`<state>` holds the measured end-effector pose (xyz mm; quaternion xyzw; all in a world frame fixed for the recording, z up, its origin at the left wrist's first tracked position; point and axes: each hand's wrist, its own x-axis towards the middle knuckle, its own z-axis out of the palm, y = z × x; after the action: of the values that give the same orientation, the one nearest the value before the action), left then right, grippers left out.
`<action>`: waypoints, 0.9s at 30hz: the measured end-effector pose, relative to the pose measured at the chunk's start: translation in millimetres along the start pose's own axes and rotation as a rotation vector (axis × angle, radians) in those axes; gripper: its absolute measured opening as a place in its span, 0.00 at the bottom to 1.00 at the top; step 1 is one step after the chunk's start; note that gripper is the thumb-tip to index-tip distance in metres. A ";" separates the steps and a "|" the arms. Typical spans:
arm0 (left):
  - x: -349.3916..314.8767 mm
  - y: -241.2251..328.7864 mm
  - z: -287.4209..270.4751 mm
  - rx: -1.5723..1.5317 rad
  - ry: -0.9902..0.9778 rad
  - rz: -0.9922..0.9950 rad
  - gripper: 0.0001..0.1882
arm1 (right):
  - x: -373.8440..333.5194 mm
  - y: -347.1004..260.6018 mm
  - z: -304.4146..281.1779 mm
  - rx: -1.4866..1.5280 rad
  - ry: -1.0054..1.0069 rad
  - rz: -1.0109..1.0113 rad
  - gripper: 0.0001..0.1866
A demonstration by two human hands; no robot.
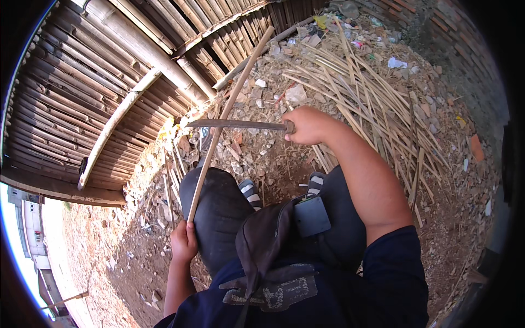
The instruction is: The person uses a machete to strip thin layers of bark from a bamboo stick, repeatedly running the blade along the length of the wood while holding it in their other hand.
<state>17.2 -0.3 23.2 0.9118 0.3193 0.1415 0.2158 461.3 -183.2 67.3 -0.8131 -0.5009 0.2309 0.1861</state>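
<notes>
A long split bamboo strip (234, 98) slants up from beside my left knee toward the bamboo wall. Its near end is gripped by my left hand (184, 241), thumb laid along the strip. My right hand (306, 126) is closed round the handle of a long, dark-bladed machete (240, 124). The blade points left and crosses the strip about midway along it. Whether the edge has bitten into the strip, I cannot tell.
A heap of thin bamboo strips (358, 90) lies ahead on the right, on stony, littered ground. A bamboo-pole wall (82, 104) stands at the left, with a brick wall (465, 44) at the far right. A dark flat box (312, 216) rests on my lap.
</notes>
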 end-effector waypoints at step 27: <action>-0.1 -3.7 0.2 -0.038 -0.028 -0.037 0.21 | -1.5 -1.5 1.5 0.025 0.020 -0.008 0.15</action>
<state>15.3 2.1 21.2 0.9034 0.3302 0.1309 0.2403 458.8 -183.8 67.1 -0.8110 -0.4993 0.2283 0.2020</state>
